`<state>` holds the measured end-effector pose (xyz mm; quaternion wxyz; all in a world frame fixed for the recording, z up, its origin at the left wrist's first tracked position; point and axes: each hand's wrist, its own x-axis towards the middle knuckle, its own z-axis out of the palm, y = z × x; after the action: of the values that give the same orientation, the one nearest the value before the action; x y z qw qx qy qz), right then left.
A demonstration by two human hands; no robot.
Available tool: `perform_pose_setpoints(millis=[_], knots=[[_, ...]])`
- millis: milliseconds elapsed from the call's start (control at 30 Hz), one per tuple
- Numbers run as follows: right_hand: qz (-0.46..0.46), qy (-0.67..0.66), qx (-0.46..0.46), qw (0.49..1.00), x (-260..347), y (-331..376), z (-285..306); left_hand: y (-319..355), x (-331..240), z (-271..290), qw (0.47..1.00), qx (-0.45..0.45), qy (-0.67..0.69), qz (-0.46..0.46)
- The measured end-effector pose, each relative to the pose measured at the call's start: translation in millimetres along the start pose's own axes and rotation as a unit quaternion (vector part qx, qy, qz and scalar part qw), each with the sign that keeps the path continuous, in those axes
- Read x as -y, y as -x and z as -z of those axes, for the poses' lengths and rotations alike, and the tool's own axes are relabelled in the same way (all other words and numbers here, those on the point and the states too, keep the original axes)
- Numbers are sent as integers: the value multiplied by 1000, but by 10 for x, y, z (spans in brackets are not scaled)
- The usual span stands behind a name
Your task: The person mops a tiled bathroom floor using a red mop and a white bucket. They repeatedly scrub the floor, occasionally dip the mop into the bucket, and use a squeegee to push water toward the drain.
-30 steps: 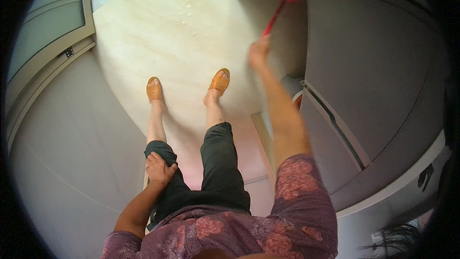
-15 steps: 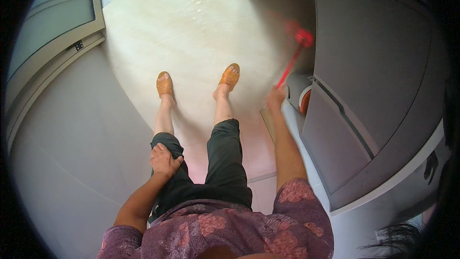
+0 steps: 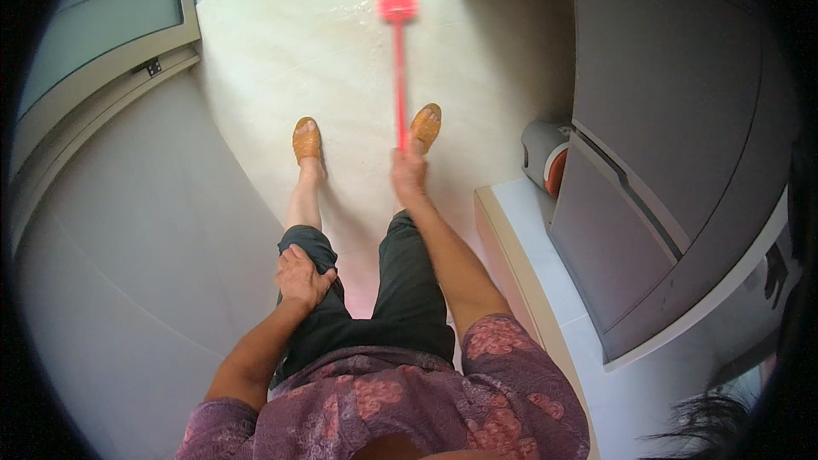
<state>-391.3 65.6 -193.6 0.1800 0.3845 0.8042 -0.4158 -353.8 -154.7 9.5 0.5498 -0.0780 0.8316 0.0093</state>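
My right hand is closed round the lower end of a red long-handled tool with a round head. The tool points away from me over the floor, its head blurred by motion, so its exact kind is unclear. The grip is just beside my right foot in its orange-brown slipper. My left hand rests on the left knee of my dark trousers, fingers stretched out and holding nothing. A wet shine shows on the pale floor at the far side.
On the right stands a big grey cabinet-like unit, with a grey and orange rounded object beside it. A beige raised edge runs along the floor there. On the left are a grey panel and a framed glass door.
My right hand has swung the red tool leftward, from beside the grey unit to in front of my feet. The left hand stays on the knee. The view has shifted slightly.
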Motion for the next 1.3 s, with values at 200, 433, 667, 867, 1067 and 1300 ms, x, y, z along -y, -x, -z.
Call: perform_pose_setpoints(millis=[200, 433, 667, 867, 1067, 1300], knots=[[-199, -28, -173, 964, -397, -1024, 1216, 24, 196, -61, 999, 5, 53, -2], [-136, 123, -95, 979, 170, -750, 231, 4, 275, -92, 999, 17, 36, -6], [69, -19, 181, 981, 267, 124, -609, 4, 187, -75, 1000, 18, 22, 8], [-46, 102, -91, 990, 44, -907, 931, -15, 119, -136, 1000, 5, 7, 2], [-187, -30, -111, 976, 29, -1278, 1075, -20, 46, -179, 999, 36, -13, 13], [-139, 17, 210, 968, 116, 133, 194, -2, -23, -160, 1000, 6, -2, 7]])
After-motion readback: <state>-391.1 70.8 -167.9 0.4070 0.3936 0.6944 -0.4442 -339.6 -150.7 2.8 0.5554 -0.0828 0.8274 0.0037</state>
